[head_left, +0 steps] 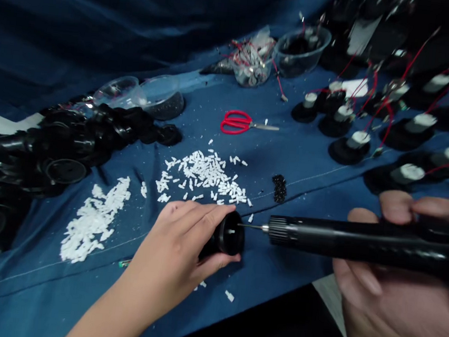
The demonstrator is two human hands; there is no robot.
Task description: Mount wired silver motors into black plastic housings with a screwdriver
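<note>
My left hand (185, 244) is wrapped round a black plastic cup-shaped part (233, 238), its open end turned to the right. A small light piece shows inside that opening. In my right hand (389, 274) lies a black electric screwdriver (321, 236), held level and pointing left. Its thin bit reaches the mouth of the part; whether the tip touches a screw cannot be made out. Just behind the bit is a small heap of black screws (279, 188). White plastic pieces (208, 172) are scattered beyond my left hand.
Red-handled scissors (237, 123) lie farther back. A second white pile (94, 219) and heaped black plastic parts (67, 148) are at left. Clear tubs (301, 51) stand at the back. Black bases with motors and red wires (349, 146) fill the right side.
</note>
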